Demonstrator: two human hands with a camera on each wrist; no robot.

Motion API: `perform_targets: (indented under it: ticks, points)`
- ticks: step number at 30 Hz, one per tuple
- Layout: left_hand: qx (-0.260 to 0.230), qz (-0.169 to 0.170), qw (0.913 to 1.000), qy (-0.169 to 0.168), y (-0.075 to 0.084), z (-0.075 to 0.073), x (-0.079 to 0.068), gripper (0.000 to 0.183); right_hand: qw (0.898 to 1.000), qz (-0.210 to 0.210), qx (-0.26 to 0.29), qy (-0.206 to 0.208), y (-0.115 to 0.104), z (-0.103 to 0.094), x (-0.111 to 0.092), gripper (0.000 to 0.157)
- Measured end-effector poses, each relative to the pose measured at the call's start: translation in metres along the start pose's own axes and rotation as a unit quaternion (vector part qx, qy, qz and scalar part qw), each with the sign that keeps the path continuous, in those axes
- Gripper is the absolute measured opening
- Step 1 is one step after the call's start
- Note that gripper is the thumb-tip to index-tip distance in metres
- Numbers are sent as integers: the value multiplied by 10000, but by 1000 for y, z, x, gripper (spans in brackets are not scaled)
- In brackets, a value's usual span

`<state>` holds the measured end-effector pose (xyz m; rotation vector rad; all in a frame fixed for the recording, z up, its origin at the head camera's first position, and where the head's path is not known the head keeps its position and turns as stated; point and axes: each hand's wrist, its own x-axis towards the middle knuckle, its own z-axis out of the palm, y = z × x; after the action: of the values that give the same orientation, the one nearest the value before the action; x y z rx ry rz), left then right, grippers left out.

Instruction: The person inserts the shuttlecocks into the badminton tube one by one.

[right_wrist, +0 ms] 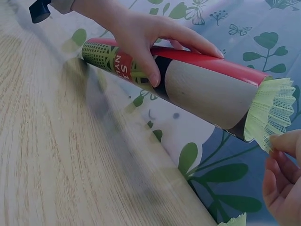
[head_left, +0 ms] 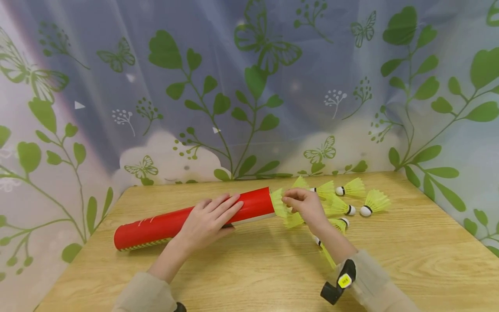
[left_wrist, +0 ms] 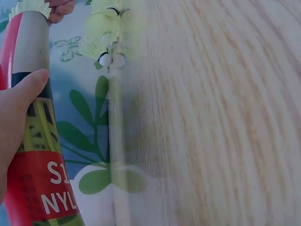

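Note:
A red shuttlecock tube (head_left: pixel 163 223) lies slantwise over the table, its open end to the right. My left hand (head_left: pixel 212 220) grips it around the middle, fingers over the top and thumb along the near side, as the left wrist view of the tube (left_wrist: pixel 33 132) also shows. At the tube's mouth, a yellow shuttlecock (right_wrist: pixel 273 110) has its skirt sticking out; its cork is hidden inside. My right hand (head_left: pixel 308 208) pinches the edge of that skirt between thumb and fingertips. Several other yellow shuttlecocks (head_left: pixel 376 203) lie beside and behind the right hand.
The wooden table (head_left: pixel 249 268) carries everything. Behind it hangs a curtain (head_left: pixel 218 86) with printed leaves and butterflies, meeting the table's back edge. Loose shuttlecocks, such as one with a white cork (head_left: pixel 351 188), lie close together on the right; some are partly hidden by the right arm.

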<state>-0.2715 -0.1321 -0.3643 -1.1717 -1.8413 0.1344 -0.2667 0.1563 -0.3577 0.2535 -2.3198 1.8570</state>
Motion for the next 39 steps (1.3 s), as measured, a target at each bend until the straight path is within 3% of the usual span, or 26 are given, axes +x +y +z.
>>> perform_targets:
  ticks: [17, 39]
  points:
    - [-1, 20, 10000, 79, -1, 1, 2, 81, 9995, 24, -143, 270, 2, 19, 3, 16]
    - [-117, -81, 9999, 88, -2, 0, 1, 79, 9918, -276, -319, 1207, 0, 41, -2, 11]
